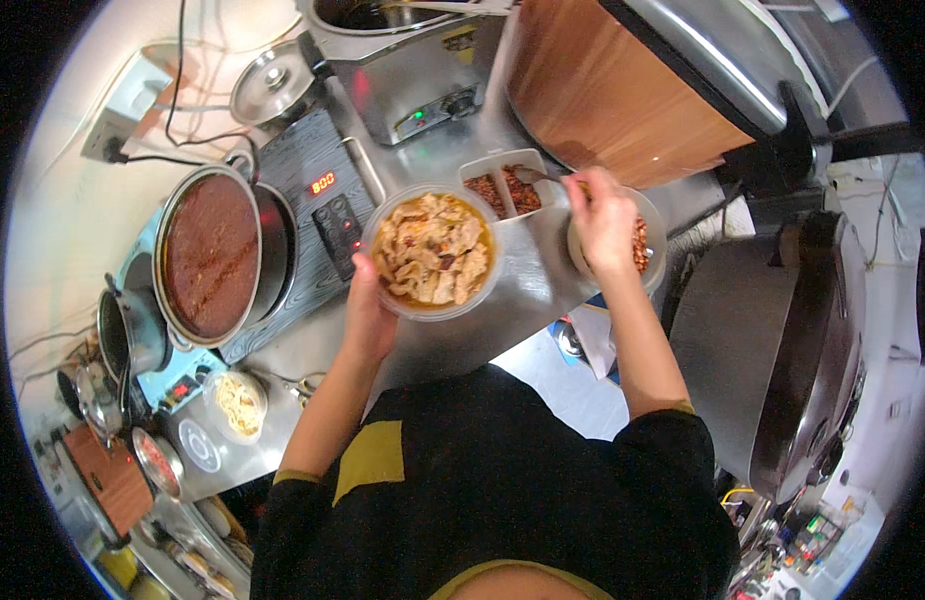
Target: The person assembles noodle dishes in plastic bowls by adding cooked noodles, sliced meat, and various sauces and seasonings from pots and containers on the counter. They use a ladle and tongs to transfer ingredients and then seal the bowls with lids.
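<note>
Over the steel tabletop (528,275), your left grip (371,318), partly hidden, held the bowl (438,314) from its left, while your right grip (605,222), nearer the tray (551,193), pinched a spoon (533,175) whose long axis pointed left into that tray.

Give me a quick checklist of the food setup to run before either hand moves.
1. Clear round plastic bowl supported: ok, in the left hand.
2. Pale meat pieces inside that bowl: ok, sitting in orange-brown liquid.
3. Slim dark spoon-like utensil gripped: ok, by the right hand, at the divided white rectangular container.
4. Amount on the utensil's tip: cannot tell, too small.
5. White round bowl of brown nuts fully visible: not ok, the right hand partly covers it.
</note>
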Demonstrator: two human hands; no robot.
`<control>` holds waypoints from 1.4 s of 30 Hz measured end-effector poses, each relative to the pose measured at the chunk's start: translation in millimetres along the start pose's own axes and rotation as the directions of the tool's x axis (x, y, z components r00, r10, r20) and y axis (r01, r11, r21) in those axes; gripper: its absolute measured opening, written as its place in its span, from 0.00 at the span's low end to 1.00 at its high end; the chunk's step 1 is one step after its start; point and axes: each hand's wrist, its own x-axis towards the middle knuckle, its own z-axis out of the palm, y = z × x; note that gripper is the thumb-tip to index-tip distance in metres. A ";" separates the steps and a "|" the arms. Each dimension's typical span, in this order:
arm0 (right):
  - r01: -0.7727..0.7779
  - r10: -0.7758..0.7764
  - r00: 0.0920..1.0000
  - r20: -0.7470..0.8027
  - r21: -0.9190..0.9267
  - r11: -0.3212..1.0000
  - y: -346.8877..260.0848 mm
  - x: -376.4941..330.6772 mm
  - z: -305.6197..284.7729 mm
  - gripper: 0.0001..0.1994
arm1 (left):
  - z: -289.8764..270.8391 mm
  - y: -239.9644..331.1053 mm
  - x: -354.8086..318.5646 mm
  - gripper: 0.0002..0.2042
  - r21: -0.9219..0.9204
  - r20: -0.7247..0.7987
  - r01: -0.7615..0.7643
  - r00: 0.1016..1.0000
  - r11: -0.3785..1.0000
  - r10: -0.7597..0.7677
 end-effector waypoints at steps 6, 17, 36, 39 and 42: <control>-0.203 0.197 0.967 0.164 0.027 0.979 11.8 -4.0 19.5 0.09 | -4.8 6.6 -4.9 0.35 0.068 0.008 -0.022 1.000 0.997 0.021; -0.150 0.147 0.987 0.062 0.055 0.987 22.8 -1.9 24.7 0.09 | -5.9 7.4 -4.6 0.37 0.070 0.005 -0.042 0.999 0.997 0.042; -0.530 0.466 0.844 0.264 0.289 0.797 55.0 5.0 25.4 0.12 | -1.9 11.6 -5.2 0.36 0.021 0.042 -0.026 0.999 0.999 0.025; -0.567 0.484 0.823 0.298 0.365 0.738 34.4 10.1 1.7 0.10 | -6.0 6.0 -1.8 0.36 0.027 0.023 0.015 1.000 1.000 -0.016; -0.557 0.433 0.830 0.353 0.480 0.677 -3.0 6.8 -19.5 0.08 | -1.4 4.1 -0.3 0.35 0.060 0.018 0.019 1.000 0.998 -0.020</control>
